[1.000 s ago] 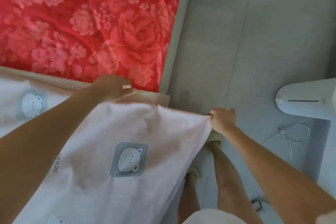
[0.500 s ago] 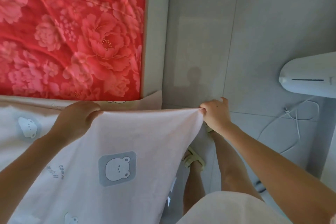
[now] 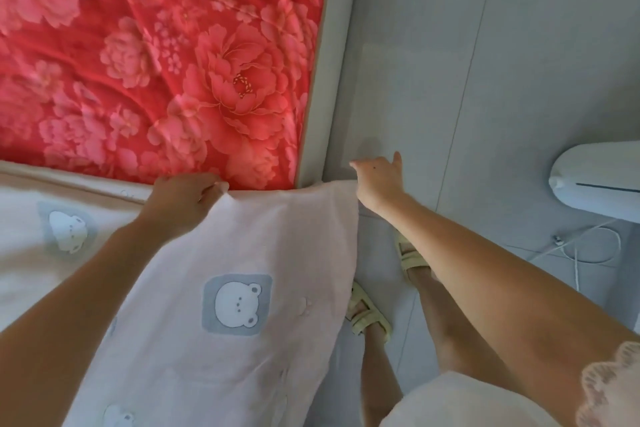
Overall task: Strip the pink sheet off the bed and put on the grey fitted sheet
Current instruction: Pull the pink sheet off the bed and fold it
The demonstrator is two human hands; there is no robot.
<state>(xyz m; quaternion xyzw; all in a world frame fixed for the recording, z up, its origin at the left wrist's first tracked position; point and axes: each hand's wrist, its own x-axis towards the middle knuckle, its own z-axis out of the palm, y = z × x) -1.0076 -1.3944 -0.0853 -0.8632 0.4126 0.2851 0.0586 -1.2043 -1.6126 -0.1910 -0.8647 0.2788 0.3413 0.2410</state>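
Where feet are standing: sandals [image 3: 369, 314] on floor tiles [image 3: 519, 62] beside the bed rail [image 3: 322, 80].
Pink sheet [image 3: 242, 253]: draping over the near end, top edge stretching taut.
Left hand [image 3: 187, 198]: gripping that edge.
Right hand [image 3: 379, 180]: touching its corner; grip unclear.
Red floral cover [image 3: 156, 62]: lying exposed beyond.

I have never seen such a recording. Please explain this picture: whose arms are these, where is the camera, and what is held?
There is no machine: these are one person's two bare arms, filmed by a camera worn on the head and looking down. The person stands on a pale grey tiled floor beside a bed. The left hand grips the top edge of a pale pink fabric sheet printed with white bears in grey squares. The sheet's corner meets the right hand; whether those fingers pinch it is hidden. Beyond the sheet lies the bed's red flowered cover. A white plastic appliance and a thin white cable are on the floor.
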